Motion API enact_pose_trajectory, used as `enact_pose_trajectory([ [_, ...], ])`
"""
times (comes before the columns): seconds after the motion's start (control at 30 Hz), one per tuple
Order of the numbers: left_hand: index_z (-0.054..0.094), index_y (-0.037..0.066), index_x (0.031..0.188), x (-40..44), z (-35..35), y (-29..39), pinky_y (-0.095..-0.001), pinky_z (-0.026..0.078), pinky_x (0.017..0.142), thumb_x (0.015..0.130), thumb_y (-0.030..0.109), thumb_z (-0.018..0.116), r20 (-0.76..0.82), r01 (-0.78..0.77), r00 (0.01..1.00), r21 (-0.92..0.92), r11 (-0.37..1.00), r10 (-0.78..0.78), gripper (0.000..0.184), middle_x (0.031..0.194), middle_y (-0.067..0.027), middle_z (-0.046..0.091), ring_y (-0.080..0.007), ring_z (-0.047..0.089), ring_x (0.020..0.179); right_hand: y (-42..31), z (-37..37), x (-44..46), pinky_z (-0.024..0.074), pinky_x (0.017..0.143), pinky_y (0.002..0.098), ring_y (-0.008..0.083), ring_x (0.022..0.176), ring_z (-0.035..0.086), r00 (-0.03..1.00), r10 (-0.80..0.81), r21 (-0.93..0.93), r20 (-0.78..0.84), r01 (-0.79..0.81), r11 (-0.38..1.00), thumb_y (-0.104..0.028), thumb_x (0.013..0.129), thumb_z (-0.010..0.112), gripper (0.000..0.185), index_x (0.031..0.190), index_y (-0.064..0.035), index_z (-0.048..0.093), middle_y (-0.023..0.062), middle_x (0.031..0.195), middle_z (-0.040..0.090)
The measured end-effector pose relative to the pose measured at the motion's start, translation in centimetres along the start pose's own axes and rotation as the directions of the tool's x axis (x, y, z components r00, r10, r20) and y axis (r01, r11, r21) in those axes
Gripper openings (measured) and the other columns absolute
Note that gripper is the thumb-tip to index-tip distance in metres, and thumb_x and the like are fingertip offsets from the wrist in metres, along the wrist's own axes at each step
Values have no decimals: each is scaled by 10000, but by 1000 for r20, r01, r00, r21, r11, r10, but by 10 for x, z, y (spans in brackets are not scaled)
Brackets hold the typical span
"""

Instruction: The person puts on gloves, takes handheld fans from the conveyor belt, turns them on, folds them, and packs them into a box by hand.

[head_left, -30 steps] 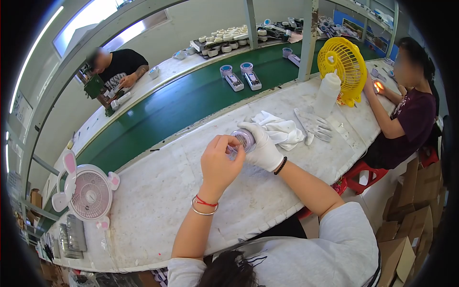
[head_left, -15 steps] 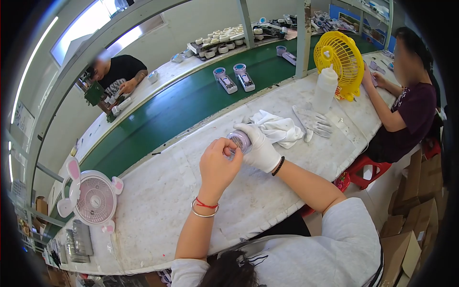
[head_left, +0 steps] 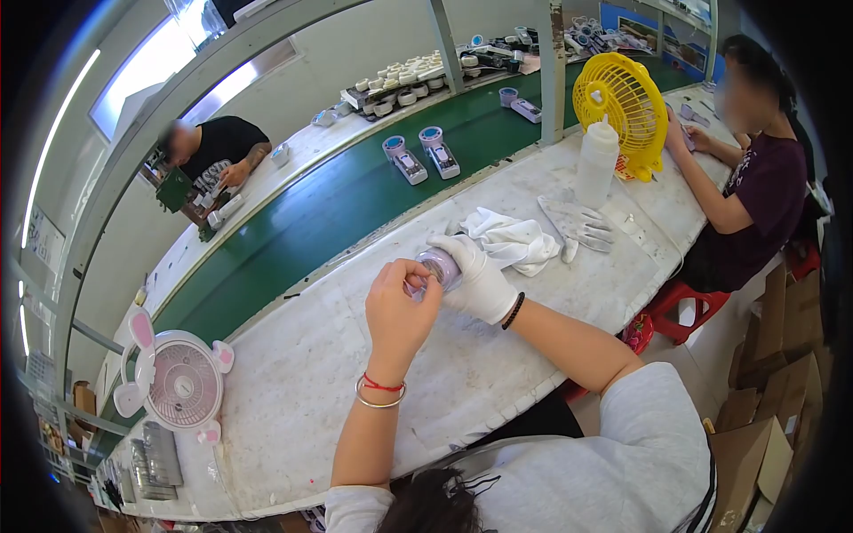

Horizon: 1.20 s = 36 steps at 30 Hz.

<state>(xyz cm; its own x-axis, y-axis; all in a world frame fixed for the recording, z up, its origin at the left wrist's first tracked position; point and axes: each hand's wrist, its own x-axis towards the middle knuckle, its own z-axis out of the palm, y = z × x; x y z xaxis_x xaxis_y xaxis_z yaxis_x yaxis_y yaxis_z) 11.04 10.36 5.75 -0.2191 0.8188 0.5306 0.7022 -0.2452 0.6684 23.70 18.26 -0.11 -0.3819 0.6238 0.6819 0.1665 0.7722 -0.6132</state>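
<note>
A small round lilac piece (head_left: 438, 266) is held above the white worktable (head_left: 311, 373). My right hand (head_left: 480, 282), in a white glove, is wrapped round its far side. The bare fingers of my left hand (head_left: 402, 306) are pinched together at the near face of the piece; whether something small is between them is too small to tell. Just beyond the gloved hand lie a crumpled white cloth or glove (head_left: 511, 238) and a flat grey-white glove (head_left: 577, 226).
A white bottle (head_left: 597, 164) and a yellow fan (head_left: 626, 107) stand at the right. A pink-white fan (head_left: 182, 382) is at the left. The green belt (head_left: 311, 226) carries lilac devices (head_left: 440, 153). Co-workers sit at the far left (head_left: 218, 147) and right (head_left: 764, 195).
The view has shifted slightly, and the lilac devices on the belt appear further left. Both hands remain at the lilac piece, with small finger movements.
</note>
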Motion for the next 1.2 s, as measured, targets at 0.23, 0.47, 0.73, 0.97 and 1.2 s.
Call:
enact_pose_trajectory([
  [0.23,635,50,837,-5,9,1,-246,343,497,731,50,680,-107,-106,988,39,994,110,115,711,-9,542,-96,413,533,0,0,0,494,814,413,359,988,562,1000,19,9,-11,-19,1000,-172,668,765,668,1246,-117,435,177,1072,526],
  [0.47,632,58,806,-8,12,7,-315,435,559,735,41,664,-113,-102,987,130,986,117,80,703,-51,570,-195,552,625,2,0,-3,497,804,414,359,973,571,999,41,-26,-26,-42,999,-208,702,746,632,1249,-116,442,170,1077,528],
  [0.73,635,34,819,-6,13,0,-242,326,478,770,49,667,-86,-113,989,50,992,117,61,714,-17,541,-84,394,514,1,1,-3,505,781,405,350,950,583,998,50,-59,-43,-52,997,-245,687,752,647,1245,-120,450,161,1083,528],
  [0.97,595,17,843,-3,13,-4,-280,412,542,801,57,636,-12,-165,986,116,979,168,71,741,-56,556,-150,505,588,3,2,-4,499,794,412,352,980,570,998,60,-62,-27,-62,996,-240,672,757,661,1242,-114,448,159,1082,527],
  [1.2,532,15,847,-5,18,-7,-349,462,582,790,27,613,20,-203,979,118,972,202,100,787,-104,550,-235,576,658,6,2,-4,476,835,409,352,997,552,998,60,-21,-6,-60,998,-184,667,762,659,1241,-100,449,163,1093,519],
])
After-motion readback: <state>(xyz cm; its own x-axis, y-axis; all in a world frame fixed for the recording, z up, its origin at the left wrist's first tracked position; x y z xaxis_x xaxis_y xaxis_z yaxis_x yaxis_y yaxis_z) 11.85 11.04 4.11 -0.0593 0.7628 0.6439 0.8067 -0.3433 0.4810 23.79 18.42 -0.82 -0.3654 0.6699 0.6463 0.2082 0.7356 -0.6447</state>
